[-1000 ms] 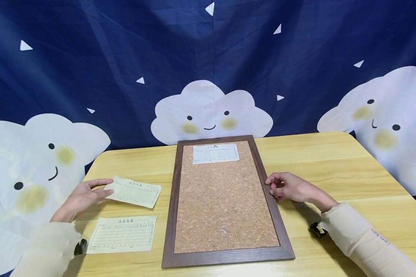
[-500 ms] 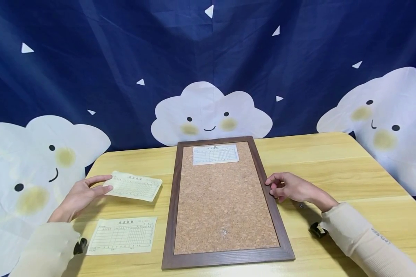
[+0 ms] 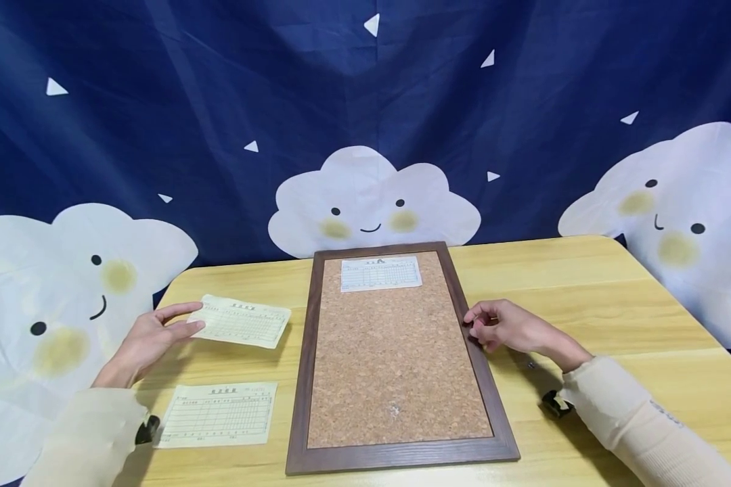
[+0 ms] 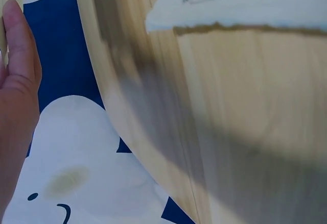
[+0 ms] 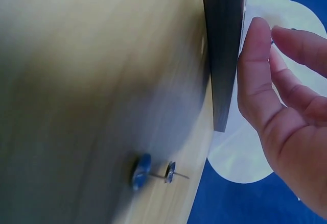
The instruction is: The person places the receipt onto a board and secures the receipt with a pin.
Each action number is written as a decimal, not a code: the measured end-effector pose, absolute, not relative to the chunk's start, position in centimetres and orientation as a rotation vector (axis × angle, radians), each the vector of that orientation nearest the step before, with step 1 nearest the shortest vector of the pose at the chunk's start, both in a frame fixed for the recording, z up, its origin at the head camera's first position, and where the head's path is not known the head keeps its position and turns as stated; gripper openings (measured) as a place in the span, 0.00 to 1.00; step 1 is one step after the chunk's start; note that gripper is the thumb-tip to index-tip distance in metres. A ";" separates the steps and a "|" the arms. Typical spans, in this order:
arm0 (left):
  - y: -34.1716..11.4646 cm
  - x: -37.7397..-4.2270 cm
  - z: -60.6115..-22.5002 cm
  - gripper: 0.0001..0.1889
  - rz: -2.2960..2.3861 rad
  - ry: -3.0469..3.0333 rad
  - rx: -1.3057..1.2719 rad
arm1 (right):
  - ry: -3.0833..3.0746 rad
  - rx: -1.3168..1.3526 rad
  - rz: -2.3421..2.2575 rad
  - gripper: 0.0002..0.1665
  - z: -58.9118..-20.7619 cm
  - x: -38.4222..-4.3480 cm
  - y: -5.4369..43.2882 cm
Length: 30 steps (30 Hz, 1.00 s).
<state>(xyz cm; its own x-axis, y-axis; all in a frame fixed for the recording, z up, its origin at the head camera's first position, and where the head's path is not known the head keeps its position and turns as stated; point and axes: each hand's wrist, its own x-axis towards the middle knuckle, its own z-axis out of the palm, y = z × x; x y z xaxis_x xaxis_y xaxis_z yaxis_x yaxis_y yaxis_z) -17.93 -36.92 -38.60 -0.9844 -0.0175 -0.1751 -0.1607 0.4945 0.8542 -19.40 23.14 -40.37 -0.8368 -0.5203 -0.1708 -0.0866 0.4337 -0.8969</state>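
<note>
My left hand (image 3: 152, 338) pinches the left edge of a pale yellow printed receipt form (image 3: 240, 321), held tilted above the table. A second receipt form (image 3: 216, 416) lies flat below it, near the left sleeve. In the middle lies a cork board (image 3: 396, 365) with a dark brown frame. Across the cork's top rests another receipt form (image 3: 380, 276), with a small dark mark at its top edge. By the board's right frame my right hand (image 3: 505, 328) has thumb and fingertip together. A tiny dark thing, apparently a thumbtack (image 5: 272, 42), shows between them, mostly hidden.
Two thumbtacks (image 5: 140, 172) lie on the wooden table (image 3: 585, 304) beneath the right wrist. Behind the table hangs a blue curtain (image 3: 219, 81) printed with smiling clouds. The board's far edge reaches the back of the table.
My left hand has raised the pinched form a little and turned its face more into view. The right hand stays by the frame. The board and the other forms lie as before.
</note>
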 end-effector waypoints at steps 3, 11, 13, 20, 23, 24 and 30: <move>-36.7 -18.0 -38.6 0.36 1.510 2.603 -0.133 | 2.265 -0.519 -1.395 0.12 -40.2 -19.5 22.9; -35.6 -18.1 -38.6 0.31 1.632 2.566 -0.081 | 2.316 -0.495 -1.392 0.11 -39.4 -20.1 21.7; -35.4 -18.0 -38.5 0.28 1.698 2.528 -0.080 | 2.314 -0.488 -1.401 0.11 -39.2 -20.2 21.4; -34.5 -17.9 -38.4 0.27 1.739 2.552 -0.070 | 2.310 -0.471 -1.455 0.11 -39.0 -20.3 20.7; -34.0 -17.9 -38.4 0.29 1.742 2.560 -0.077 | 2.313 -0.465 -1.483 0.11 -39.0 -20.3 20.5; -33.8 -17.9 -38.4 0.29 1.763 2.545 -0.079 | 2.315 -0.466 -1.491 0.11 -38.9 -20.3 20.4; -33.3 -18.1 -38.4 0.26 1.854 2.472 -0.058 | 2.340 -0.506 -1.508 0.11 -38.6 -20.4 20.0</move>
<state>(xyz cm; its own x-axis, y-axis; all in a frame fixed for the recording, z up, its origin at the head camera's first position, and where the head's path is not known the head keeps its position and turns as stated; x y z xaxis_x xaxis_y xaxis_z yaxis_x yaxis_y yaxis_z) -18.06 -33.26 -38.36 -0.9980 0.0002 -0.0632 -0.0606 0.2799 0.9581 -20.38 19.97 -38.63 -0.8893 -0.4522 -0.0682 -0.1247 0.3832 -0.9152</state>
